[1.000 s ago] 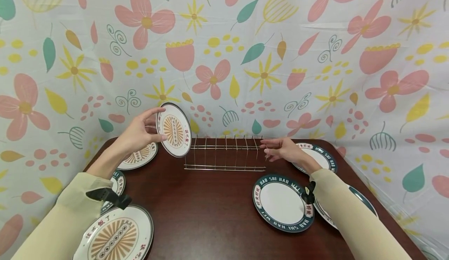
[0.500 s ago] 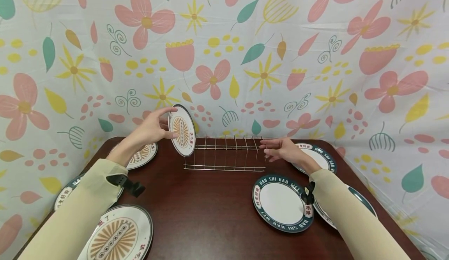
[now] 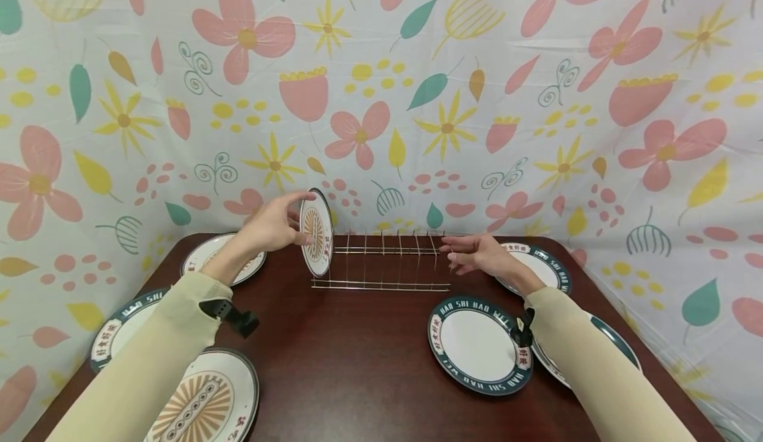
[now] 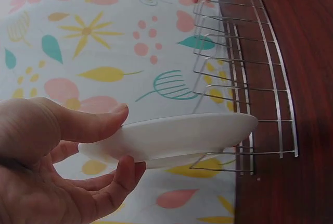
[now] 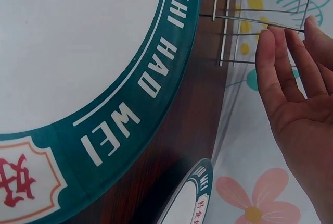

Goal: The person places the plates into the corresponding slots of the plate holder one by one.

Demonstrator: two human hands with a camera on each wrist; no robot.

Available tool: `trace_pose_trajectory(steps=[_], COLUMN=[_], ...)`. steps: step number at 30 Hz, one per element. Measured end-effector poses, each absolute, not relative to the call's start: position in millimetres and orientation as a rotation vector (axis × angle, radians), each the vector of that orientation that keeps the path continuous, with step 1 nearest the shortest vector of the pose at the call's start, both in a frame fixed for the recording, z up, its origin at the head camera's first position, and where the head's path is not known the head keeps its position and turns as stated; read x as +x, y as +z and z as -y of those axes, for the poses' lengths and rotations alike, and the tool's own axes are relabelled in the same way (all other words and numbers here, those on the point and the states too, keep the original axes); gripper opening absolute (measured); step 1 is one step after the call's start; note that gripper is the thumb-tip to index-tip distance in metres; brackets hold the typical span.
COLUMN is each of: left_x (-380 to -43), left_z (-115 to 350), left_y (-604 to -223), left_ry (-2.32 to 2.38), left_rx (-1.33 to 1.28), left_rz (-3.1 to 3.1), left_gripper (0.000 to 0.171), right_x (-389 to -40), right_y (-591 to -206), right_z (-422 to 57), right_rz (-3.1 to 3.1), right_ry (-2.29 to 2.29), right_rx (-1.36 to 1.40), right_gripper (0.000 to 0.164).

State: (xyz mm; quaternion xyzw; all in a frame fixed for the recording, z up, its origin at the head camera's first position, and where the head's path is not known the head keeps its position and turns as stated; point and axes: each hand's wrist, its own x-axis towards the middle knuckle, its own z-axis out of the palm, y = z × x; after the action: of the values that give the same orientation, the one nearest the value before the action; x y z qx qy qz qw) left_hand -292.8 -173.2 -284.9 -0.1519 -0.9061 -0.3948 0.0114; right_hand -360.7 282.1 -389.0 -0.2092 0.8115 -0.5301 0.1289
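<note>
My left hand (image 3: pixel 271 223) grips a white plate (image 3: pixel 316 233) with an orange sunburst pattern, thumb on its patterned face and fingers behind. The plate stands nearly upright at the left end of a wire dish rack (image 3: pixel 384 251). In the left wrist view the plate (image 4: pixel 182 135) shows its plain white underside, and its lower edge overlaps the rack's end wires (image 4: pixel 260 121). My right hand (image 3: pixel 483 255) pinches the wire at the rack's right end. The right wrist view shows the thumb and fingers of that hand (image 5: pixel 302 88) around this wire.
On the right lie several green-rimmed plates, one (image 3: pixel 479 346) nearest the middle. Left are a sunburst plate (image 3: pixel 241 389) in front, a green-rimmed plate (image 3: pixel 119 326) and another white plate (image 3: pixel 205 251) behind. The dark wooden table (image 3: pixel 346 362) ends at a flowered cloth (image 3: pixel 381 97).
My left hand has carried the plate right and slightly down to the rack's left end, turning it more edge-on to the head view. The right hand has stayed on the rack.
</note>
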Motion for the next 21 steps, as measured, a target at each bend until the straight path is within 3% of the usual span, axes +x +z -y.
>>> trace_pose_trajectory(steps=[21], left_x=[-294.0], left_z=[169.2], left_y=[-312.0], left_ry=[-1.387], left_rx=[-0.481], left_rz=[2.791], left_gripper=[0.085], right_x=[-361.9], right_y=[-392.2], right_z=[-288.5], right_rz=[-2.402], right_ry=[-1.528], right_rx=[-0.608], right_gripper=[0.053])
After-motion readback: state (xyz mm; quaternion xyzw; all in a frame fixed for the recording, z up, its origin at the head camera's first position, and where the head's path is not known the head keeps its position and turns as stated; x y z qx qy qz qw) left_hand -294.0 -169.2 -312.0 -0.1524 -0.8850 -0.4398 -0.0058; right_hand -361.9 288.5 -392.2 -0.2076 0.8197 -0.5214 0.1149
